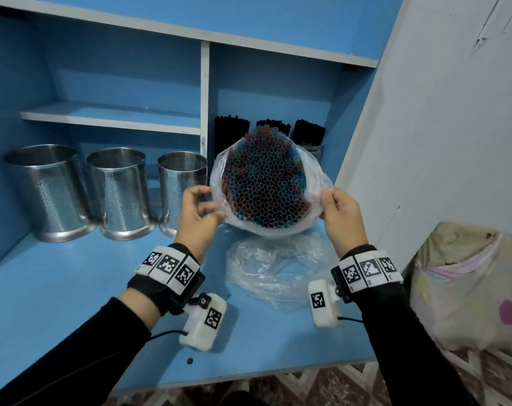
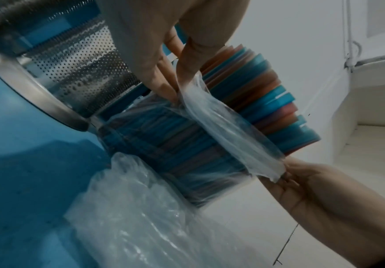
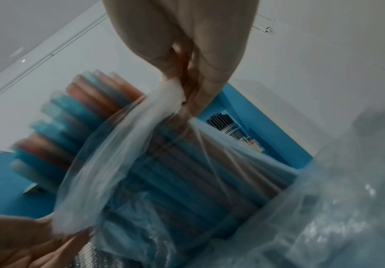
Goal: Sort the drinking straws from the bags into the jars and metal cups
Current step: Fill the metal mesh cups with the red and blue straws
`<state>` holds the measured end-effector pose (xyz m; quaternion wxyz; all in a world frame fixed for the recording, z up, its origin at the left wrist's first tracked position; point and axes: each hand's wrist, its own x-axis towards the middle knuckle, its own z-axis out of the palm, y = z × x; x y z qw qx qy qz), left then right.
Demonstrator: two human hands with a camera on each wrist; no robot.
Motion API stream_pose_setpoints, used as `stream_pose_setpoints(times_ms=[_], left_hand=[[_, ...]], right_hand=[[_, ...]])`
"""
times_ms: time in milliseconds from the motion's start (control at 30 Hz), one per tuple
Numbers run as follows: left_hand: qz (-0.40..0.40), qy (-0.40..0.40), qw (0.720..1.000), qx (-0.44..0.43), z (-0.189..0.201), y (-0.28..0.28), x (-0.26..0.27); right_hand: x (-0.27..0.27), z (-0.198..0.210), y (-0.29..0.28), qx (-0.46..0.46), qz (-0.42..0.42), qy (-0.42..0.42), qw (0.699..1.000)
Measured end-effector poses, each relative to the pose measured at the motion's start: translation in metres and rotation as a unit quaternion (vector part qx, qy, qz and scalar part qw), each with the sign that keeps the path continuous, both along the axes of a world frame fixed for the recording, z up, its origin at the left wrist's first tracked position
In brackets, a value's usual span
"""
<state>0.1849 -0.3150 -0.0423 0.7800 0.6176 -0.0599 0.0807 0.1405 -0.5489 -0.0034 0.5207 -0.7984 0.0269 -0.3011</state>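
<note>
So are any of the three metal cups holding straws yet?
No, the three metal cups stand empty in the head view; the coloured straws sit in the bag.

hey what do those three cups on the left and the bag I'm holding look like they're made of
Metal cups: apparently stainless steel, shiny with reflections, walls perforated with small holes. Bag: thin clear plastic film, likely polythene; it wrinkles and the straws show through.

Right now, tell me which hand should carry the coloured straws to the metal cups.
Left. The left hand pinches the bag rim right beside the nearest metal cup; the right hand holds the far side, away from the cups.
</note>
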Motion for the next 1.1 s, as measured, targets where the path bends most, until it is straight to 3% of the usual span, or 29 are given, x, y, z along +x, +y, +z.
stream_pose_setpoints(times_ms=[133,200,433,600,767,900,1000,1100], left_hand=[[-0.038,0.051,0.998,-0.004,0.001,0.008,-0.001],[-0.061,0.069,0.996,0.011,0.005,0.011,-0.003],[-0.05,0.065,0.995,0.061,0.021,0.023,-0.002],[-0.024,-0.038,0.992,0.121,0.028,0.017,-0.01],[-0.037,-0.063,0.987,0.146,0.017,0.007,-0.017],[-0.008,-0.153,0.971,0.186,0.012,0.003,-0.017],[-0.027,-0.13,0.972,0.194,0.01,0.003,-0.013],[-0.056,-0.069,0.976,0.197,0.008,0.006,-0.006]], right_hand=[[0.002,0.0,0.003,0.044,0.043,0.034,0.998],[0.003,-0.001,0.007,0.022,0.058,0.033,0.998],[0.003,0.01,0.003,0.08,0.088,0.082,0.989],[0.0,0.006,-0.001,-0.006,0.097,0.117,0.988],[0.004,0.006,-0.013,-0.139,0.001,0.089,0.986],[0.003,0.005,-0.015,-0.116,0.027,0.035,0.992],[0.006,0.002,-0.017,-0.164,0.049,0.024,0.985],[0.016,0.003,-0.019,-0.193,0.045,0.067,0.978]])
